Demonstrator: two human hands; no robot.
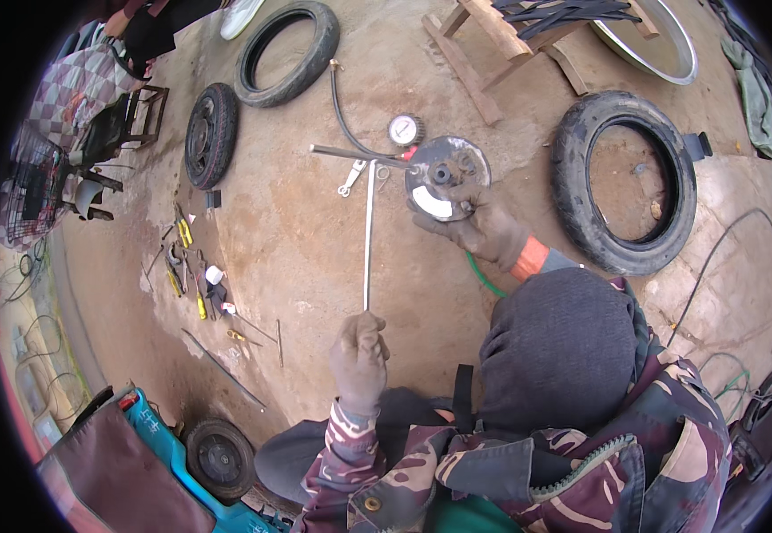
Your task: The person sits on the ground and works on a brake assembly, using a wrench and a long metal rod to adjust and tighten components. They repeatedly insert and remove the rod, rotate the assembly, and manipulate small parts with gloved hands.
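Note:
My left hand (359, 354), in a dirty grey glove, is closed round the lower end of a long thin metal rod (369, 240). The rod points away from me, its far end meeting a dark bar (337, 152) that lies crosswise. Whether rod and bar are joined, I cannot tell. In my gloved right hand (484, 233) is a round, greasy brake plate (468, 160) with a hub hole and a white patch, gripped by its near edge. Just beyond the plate lies a round pressure gauge (405, 131) with a black hose (342, 115), partly hidden by the plate.
Loose tyres lie at the right (573, 178) and far left (328, 67), near a small wheel (199, 138). Pliers (183, 229) and screwdrivers (200, 306) are scattered left. A wooden stand (501, 35) and metal basin (686, 53) stand at the back. A teal vehicle (168, 444) is near left.

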